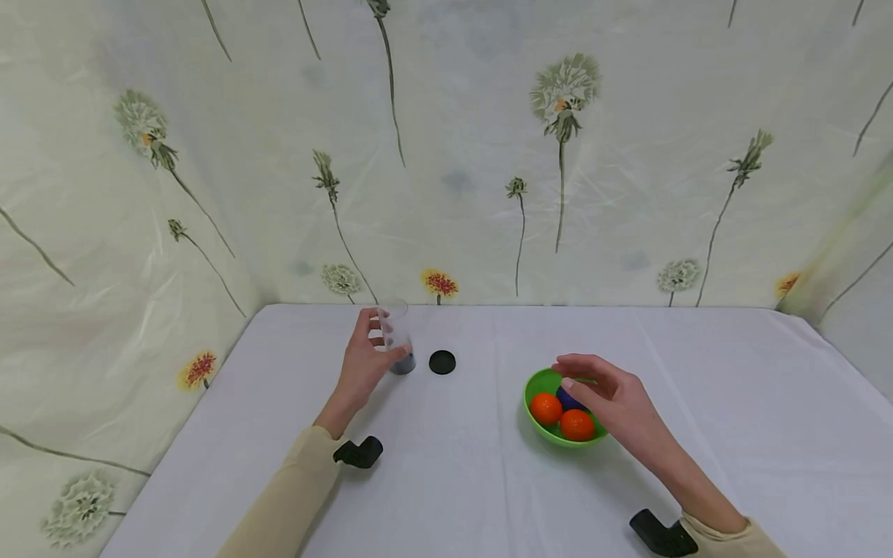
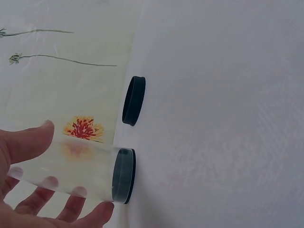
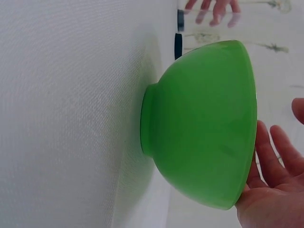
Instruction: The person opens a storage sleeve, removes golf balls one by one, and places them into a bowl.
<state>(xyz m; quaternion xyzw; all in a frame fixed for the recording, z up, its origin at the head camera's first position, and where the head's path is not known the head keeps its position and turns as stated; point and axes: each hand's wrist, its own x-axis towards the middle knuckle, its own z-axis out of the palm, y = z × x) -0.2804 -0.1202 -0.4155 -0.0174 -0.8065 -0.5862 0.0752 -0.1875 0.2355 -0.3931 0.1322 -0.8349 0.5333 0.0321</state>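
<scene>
My left hand (image 1: 364, 364) holds a clear cylindrical container (image 1: 396, 329) with a dark bottom, thumb on one side and fingers round the other. In the left wrist view, the container (image 2: 90, 166) stands upright on the table and nothing shows inside its clear part. Beside it lies a round black lid (image 1: 443, 362). On the right, my right hand (image 1: 617, 399) hovers over the rim of a green bowl (image 1: 558, 440), its fingers loosely bent and holding nothing. Two orange balls (image 1: 546, 408) and a dark blue ball (image 1: 570, 398) lie in the bowl; the hand partly hides the blue one.
A white cloth covers the table (image 1: 460, 480). Behind and to the left hangs a pale sheet (image 1: 453, 139) printed with dandelions and orange flowers. A black wrist-worn device (image 1: 359, 452) sits at the left cuff, and another black device (image 1: 663, 535) at the right cuff.
</scene>
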